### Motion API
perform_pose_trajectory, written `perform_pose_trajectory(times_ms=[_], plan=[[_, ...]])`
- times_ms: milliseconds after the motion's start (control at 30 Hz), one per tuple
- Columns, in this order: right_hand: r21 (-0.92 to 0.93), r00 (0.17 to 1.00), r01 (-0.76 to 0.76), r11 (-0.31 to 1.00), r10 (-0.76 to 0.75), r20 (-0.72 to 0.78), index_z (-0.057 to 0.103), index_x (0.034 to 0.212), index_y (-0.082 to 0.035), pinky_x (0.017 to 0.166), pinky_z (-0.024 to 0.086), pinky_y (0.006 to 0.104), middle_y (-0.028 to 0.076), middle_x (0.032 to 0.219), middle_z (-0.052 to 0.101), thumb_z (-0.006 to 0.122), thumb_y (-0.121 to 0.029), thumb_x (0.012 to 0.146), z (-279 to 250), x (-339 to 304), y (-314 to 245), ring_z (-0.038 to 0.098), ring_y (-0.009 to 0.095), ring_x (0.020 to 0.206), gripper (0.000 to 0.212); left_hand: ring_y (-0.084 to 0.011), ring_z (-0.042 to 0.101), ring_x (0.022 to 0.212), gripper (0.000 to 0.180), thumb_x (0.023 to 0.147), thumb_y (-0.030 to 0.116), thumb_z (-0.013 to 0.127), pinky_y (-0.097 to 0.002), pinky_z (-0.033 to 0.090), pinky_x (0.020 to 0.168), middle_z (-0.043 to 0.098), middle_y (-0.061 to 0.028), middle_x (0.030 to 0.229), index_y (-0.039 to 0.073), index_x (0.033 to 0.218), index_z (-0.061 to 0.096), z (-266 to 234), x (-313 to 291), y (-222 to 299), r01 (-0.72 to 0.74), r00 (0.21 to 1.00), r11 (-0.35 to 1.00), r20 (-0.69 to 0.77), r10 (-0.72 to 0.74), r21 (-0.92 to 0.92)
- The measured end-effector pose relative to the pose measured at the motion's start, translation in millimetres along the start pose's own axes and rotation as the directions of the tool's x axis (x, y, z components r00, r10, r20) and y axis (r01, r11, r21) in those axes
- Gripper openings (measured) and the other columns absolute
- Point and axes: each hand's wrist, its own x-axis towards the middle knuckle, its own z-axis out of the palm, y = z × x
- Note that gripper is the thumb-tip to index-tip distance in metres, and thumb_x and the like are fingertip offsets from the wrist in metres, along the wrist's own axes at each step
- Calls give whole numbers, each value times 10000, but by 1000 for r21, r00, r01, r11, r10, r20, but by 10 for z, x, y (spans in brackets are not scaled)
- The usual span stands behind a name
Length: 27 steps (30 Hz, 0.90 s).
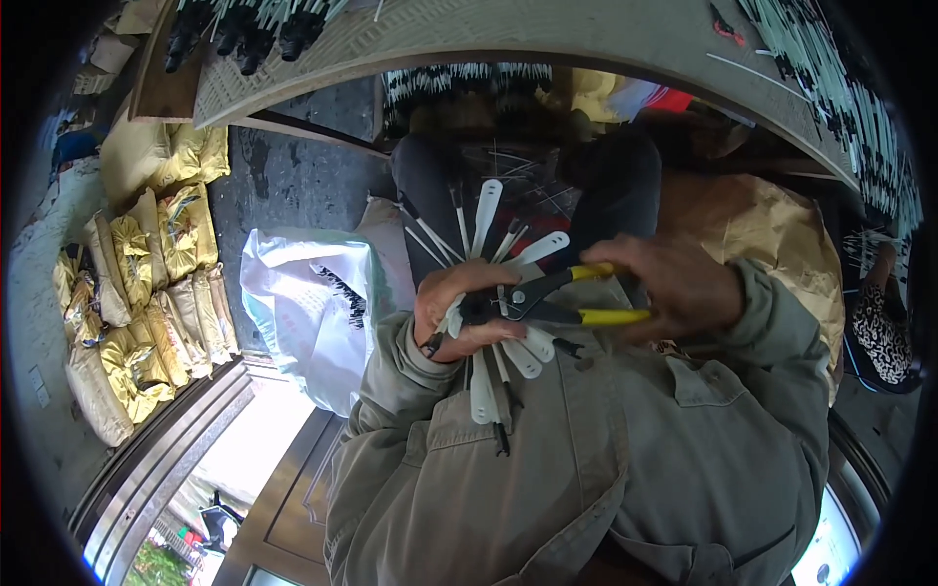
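Pliers with yellow grips (614, 316) are in my right hand (692, 283), its fingers around the spread handles. Their dark jaws meet a small black hub (477, 309) in front of my chest. My left hand (445, 298) is closed around this hub. White flat strips (487, 207) with small holes at their ends fan out from it, together with thin pale rods (459, 220) tipped in black. Some rods point away from me, others down over my jacket. Fingers and pliers hide part of the hub, so I cannot tell exactly where the jaws bite.
A curved-looking tabletop (547, 34) spans the far side, with bundles of black-and-white rods (850, 127) at right. At left stand a white plastic sack (308, 313) and stacked yellow-brown packages (156, 322). Brown wrapping paper (762, 230) lies right of my knees.
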Motion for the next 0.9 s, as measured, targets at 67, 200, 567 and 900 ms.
perform_pose_trajectory(times_ms=[67,200,567,900], plan=[[-574,972,-19,818,-120,-204,425,1134,-18,655,468,360,125,904,562,679,-219,737,96,-10,-35,581,274,773,512,-212,623,717,447,591,173,810,-277,470,645,635,-134,856,8,947,596,42,6,4,-44,990,992,-129,59,114],[-645,949,-59,762,-157,-273,419,1147,-22,646,458,376,135,917,560,681,-181,690,111,-43,-8,572,306,771,550,-194,625,747,479,584,176,812,-272,474,670,640,-111,897,9,975,594,58,-3,34,36,993,997,-114,-29,63],[-808,911,64,585,-364,-192,514,981,-111,656,409,361,117,956,528,667,-125,609,52,134,118,548,254,775,402,-178,615,805,564,604,202,815,-269,474,709,620,-101,985,19,1070,555,23,-85,-12,49,990,999,-131,-46,19],[-928,870,-27,370,-449,-204,548,959,-132,937,331,506,95,1038,472,599,-159,734,47,356,123,533,238,914,232,-145,604,803,565,606,195,819,-256,468,706,611,-86,954,25,1067,541,26,-130,-38,67,974,998,-214,-70,-23]])
